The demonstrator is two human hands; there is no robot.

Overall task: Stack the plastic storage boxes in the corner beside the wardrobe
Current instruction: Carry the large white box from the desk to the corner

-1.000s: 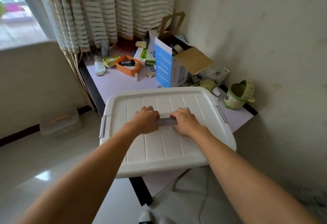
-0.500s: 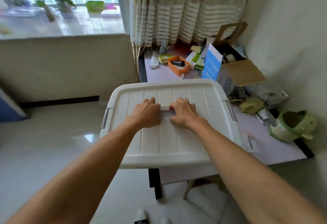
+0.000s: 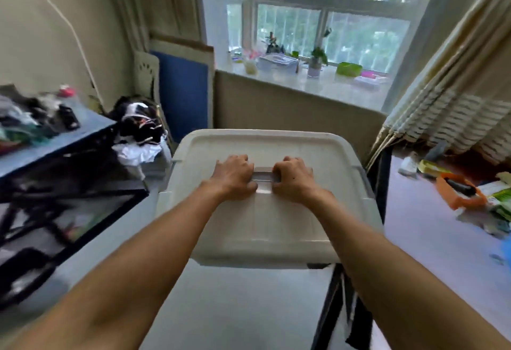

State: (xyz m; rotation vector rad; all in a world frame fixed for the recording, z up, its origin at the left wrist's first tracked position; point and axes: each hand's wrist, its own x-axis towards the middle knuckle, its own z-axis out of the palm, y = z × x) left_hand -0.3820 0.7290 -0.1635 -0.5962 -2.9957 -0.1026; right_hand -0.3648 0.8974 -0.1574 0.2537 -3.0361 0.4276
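A large white plastic storage box [image 3: 276, 216] with a ribbed lid hangs in front of me above the floor. A grey handle [image 3: 263, 176] sits in the middle of its lid. My left hand [image 3: 235, 176] is curled around the left end of that handle, and my right hand [image 3: 293, 179] grips the right end. Both arms are stretched forward. Grey side clips show at the lid's left and right edges. The body of the box below the lid is hidden. No wardrobe is in view.
A black-framed shelf with a blue top [image 3: 55, 139] and piled clutter stands at the left. A cluttered pale table [image 3: 431, 228] with an orange tray [image 3: 459, 189] is at the right. Ahead are a low wall, a windowsill [image 3: 312, 84] with plants, curtains [image 3: 448, 100] and a blue panel [image 3: 182, 97].
The view has swung left, from the table corner to the window and the shelf. The box has travelled with it, off the table's edge. Both hands keep the same grip on the handle.
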